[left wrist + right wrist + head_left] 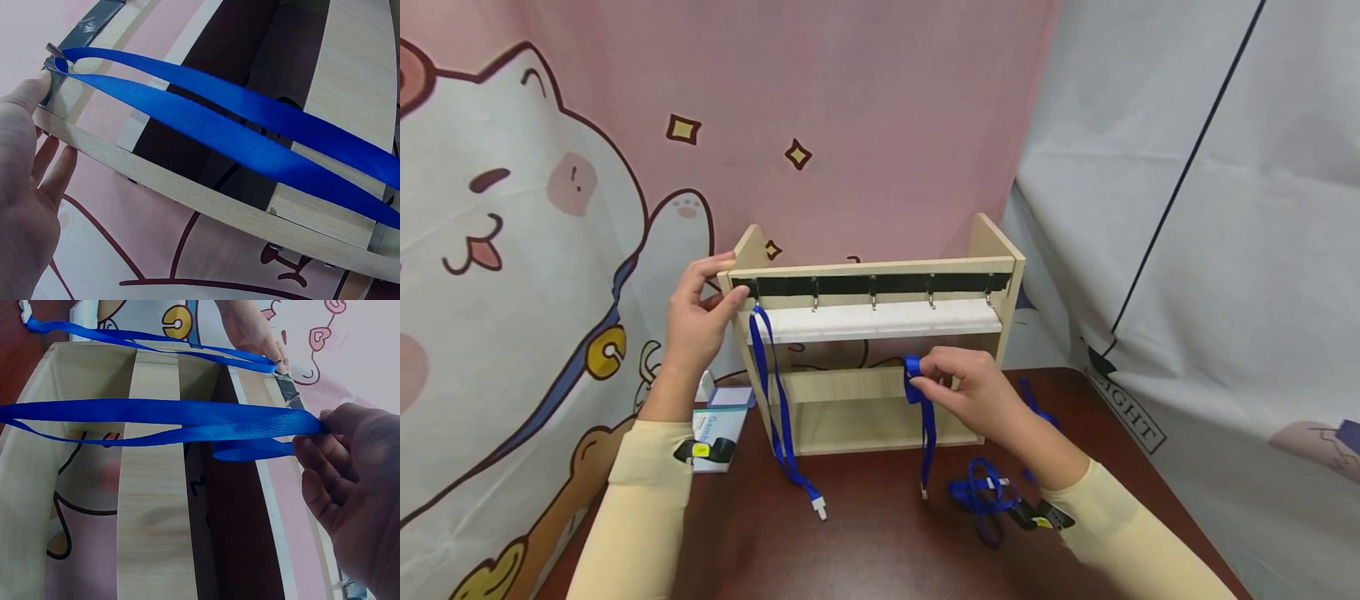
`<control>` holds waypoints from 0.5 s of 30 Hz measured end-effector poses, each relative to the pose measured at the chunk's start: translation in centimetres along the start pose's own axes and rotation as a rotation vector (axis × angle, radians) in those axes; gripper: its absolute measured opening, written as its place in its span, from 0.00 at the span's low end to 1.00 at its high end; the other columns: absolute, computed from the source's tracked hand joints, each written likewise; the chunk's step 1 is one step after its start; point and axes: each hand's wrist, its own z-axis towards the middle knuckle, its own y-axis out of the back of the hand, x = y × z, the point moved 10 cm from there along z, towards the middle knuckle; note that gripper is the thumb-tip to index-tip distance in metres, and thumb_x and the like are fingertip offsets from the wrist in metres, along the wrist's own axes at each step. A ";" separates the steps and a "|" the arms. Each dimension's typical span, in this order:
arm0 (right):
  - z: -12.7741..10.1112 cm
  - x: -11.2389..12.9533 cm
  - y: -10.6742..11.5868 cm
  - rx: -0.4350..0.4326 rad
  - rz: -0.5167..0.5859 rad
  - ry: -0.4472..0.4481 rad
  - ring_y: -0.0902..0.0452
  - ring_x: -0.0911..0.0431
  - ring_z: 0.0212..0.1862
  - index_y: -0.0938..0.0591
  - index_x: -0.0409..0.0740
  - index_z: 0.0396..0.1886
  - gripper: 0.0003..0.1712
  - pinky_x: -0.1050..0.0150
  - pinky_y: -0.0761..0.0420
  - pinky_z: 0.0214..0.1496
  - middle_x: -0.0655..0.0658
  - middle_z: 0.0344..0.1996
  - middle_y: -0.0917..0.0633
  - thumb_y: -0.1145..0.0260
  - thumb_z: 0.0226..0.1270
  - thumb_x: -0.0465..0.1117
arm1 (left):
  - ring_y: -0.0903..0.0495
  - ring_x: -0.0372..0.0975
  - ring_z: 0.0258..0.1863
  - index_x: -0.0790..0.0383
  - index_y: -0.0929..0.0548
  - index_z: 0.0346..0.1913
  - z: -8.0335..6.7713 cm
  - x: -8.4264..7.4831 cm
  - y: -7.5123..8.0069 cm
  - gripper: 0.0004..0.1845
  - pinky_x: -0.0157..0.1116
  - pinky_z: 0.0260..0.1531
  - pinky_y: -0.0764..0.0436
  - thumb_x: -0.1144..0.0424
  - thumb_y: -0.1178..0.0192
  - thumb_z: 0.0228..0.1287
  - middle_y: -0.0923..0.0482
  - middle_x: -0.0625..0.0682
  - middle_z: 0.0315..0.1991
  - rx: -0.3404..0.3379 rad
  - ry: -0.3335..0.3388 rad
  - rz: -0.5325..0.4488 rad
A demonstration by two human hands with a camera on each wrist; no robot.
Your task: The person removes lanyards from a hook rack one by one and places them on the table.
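Observation:
A small wooden shelf (pixel 887 385) stands on the table, with a black strip (pixel 842 285) of metal hooks across its upper front. My left hand (pixel 696 312) grips its upper left corner, thumb on the front and fingers around the side panel. From the leftmost hook, beside that thumb, hangs a blue lanyard (pixel 187 122) with a white clip (pixel 819 506). My right hand (pixel 973 387) pinches a second blue lanyard (pixel 206 425) near its upper end, in front of the shelf and below the hooks. Its strap hangs down, a small clip (pixel 924 492) at the bottom.
More blue lanyards (pixel 981 492) lie on the dark red table (pixel 880 533) under my right forearm. Left of the shelf are a white and blue booklet (pixel 715 429) and a pale card (pixel 730 396). Printed cloth (pixel 887 108) hangs behind.

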 end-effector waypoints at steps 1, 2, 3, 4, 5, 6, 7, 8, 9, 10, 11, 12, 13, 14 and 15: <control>-0.1 0.0 0.1 0.004 -0.005 0.000 0.23 0.63 0.33 0.13 0.49 0.38 0.11 0.58 0.16 0.28 0.57 0.30 0.17 0.22 0.70 0.29 | 0.25 0.40 0.69 0.71 0.19 0.67 0.0 0.0 0.0 0.20 0.26 0.57 0.18 0.72 0.31 0.77 0.23 0.56 0.74 0.000 0.000 0.000; -0.3 0.1 0.2 0.009 -0.009 0.000 0.23 0.63 0.33 0.13 0.49 0.38 0.11 0.58 0.16 0.28 0.57 0.30 0.17 0.22 0.70 0.29 | 0.25 0.40 0.69 0.71 0.19 0.67 0.0 0.0 0.0 0.20 0.26 0.58 0.18 0.72 0.31 0.77 0.23 0.56 0.74 0.001 0.000 -0.002; -0.5 0.2 0.2 0.010 -0.012 0.003 0.23 0.63 0.33 0.13 0.50 0.38 0.12 0.58 0.16 0.28 0.57 0.31 0.17 0.22 0.70 0.28 | 0.25 0.40 0.69 0.71 0.19 0.67 0.0 0.0 0.0 0.20 0.26 0.58 0.18 0.72 0.31 0.77 0.23 0.56 0.74 0.002 0.000 -0.001; -0.7 0.2 0.3 0.013 -0.016 0.003 0.23 0.63 0.33 0.13 0.50 0.38 0.12 0.59 0.16 0.28 0.58 0.31 0.17 0.22 0.70 0.28 | 0.25 0.40 0.69 0.71 0.19 0.67 0.0 0.0 0.0 0.20 0.26 0.58 0.18 0.72 0.31 0.77 0.23 0.56 0.74 0.003 0.001 -0.001; -0.8 0.3 0.4 0.014 -0.019 0.004 0.24 0.63 0.33 0.13 0.50 0.38 0.12 0.59 0.16 0.28 0.58 0.31 0.17 0.22 0.70 0.28 | 0.25 0.40 0.69 0.71 0.19 0.67 0.0 0.0 0.0 0.20 0.26 0.58 0.18 0.72 0.31 0.77 0.23 0.56 0.74 0.003 0.001 -0.001; -1.0 0.3 0.4 0.015 -0.025 0.005 0.24 0.64 0.33 0.13 0.51 0.38 0.12 0.61 0.17 0.28 0.58 0.31 0.17 0.22 0.70 0.28 | 0.25 0.40 0.69 0.71 0.19 0.67 0.0 0.1 0.0 0.20 0.26 0.59 0.18 0.72 0.31 0.77 0.23 0.56 0.74 0.004 0.002 -0.001; -1.2 0.4 0.5 0.016 -0.030 0.006 0.24 0.64 0.33 0.13 0.51 0.38 0.13 0.62 0.18 0.28 0.59 0.31 0.17 0.22 0.70 0.28 | 0.25 0.40 0.69 0.71 0.19 0.67 0.0 0.1 0.0 0.20 0.26 0.59 0.18 0.71 0.31 0.77 0.23 0.56 0.74 0.004 0.003 -0.002; -1.4 0.4 0.6 0.016 -0.032 0.004 0.24 0.64 0.33 0.13 0.51 0.38 0.13 0.62 0.19 0.27 0.59 0.31 0.17 0.22 0.69 0.28 | 0.25 0.40 0.69 0.70 0.19 0.67 0.0 0.1 0.0 0.20 0.26 0.59 0.18 0.71 0.31 0.77 0.23 0.56 0.74 0.004 0.002 -0.002; -1.5 0.4 0.8 0.016 -0.034 0.001 0.24 0.64 0.33 0.13 0.52 0.38 0.13 0.63 0.19 0.27 0.59 0.31 0.17 0.22 0.69 0.29 | 0.25 0.40 0.69 0.70 0.18 0.67 0.0 0.1 0.0 0.20 0.26 0.59 0.18 0.71 0.31 0.77 0.23 0.56 0.74 0.004 0.002 -0.003; -1.6 0.4 0.9 0.015 -0.036 -0.003 0.24 0.64 0.33 0.13 0.52 0.39 0.13 0.63 0.20 0.26 0.60 0.32 0.17 0.21 0.69 0.29 | 0.25 0.40 0.69 0.70 0.18 0.67 0.0 0.2 0.0 0.20 0.26 0.59 0.18 0.71 0.31 0.77 0.23 0.56 0.74 0.003 0.001 -0.004; -1.8 0.4 1.0 0.015 -0.037 -0.007 0.23 0.64 0.33 0.12 0.52 0.39 0.13 0.64 0.20 0.26 0.60 0.32 0.16 0.21 0.70 0.29 | 0.25 0.40 0.69 0.70 0.18 0.67 0.0 0.2 0.0 0.20 0.26 0.59 0.18 0.71 0.31 0.77 0.23 0.56 0.74 0.002 0.000 -0.004; -1.9 0.4 1.2 0.016 -0.038 -0.013 0.23 0.65 0.33 0.12 0.52 0.39 0.13 0.65 0.21 0.26 0.60 0.32 0.17 0.21 0.70 0.29 | 0.25 0.40 0.69 0.70 0.18 0.67 0.0 0.2 0.0 0.20 0.26 0.59 0.18 0.71 0.31 0.77 0.23 0.56 0.74 0.002 -0.001 -0.003; -2.0 0.4 1.3 0.016 -0.037 -0.020 0.23 0.65 0.34 0.12 0.52 0.39 0.12 0.65 0.21 0.26 0.60 0.33 0.17 0.21 0.70 0.30 | 0.25 0.40 0.69 0.70 0.18 0.67 0.0 0.2 0.0 0.20 0.26 0.59 0.18 0.71 0.31 0.77 0.23 0.56 0.74 0.002 -0.003 -0.003; -2.1 0.4 1.4 0.017 -0.035 -0.026 0.23 0.64 0.34 0.12 0.52 0.39 0.12 0.66 0.22 0.26 0.61 0.33 0.17 0.21 0.70 0.30 | 0.25 0.40 0.69 0.70 0.18 0.67 0.1 0.2 0.0 0.20 0.26 0.58 0.18 0.71 0.31 0.77 0.22 0.56 0.74 0.001 -0.005 -0.003; -2.2 0.3 1.4 0.018 -0.035 -0.032 0.23 0.64 0.34 0.12 0.53 0.39 0.12 0.67 0.22 0.27 0.61 0.33 0.17 0.21 0.70 0.30 | 0.25 0.40 0.69 0.70 0.18 0.67 0.1 0.2 0.0 0.20 0.26 0.58 0.18 0.71 0.31 0.77 0.22 0.56 0.74 0.001 -0.006 -0.003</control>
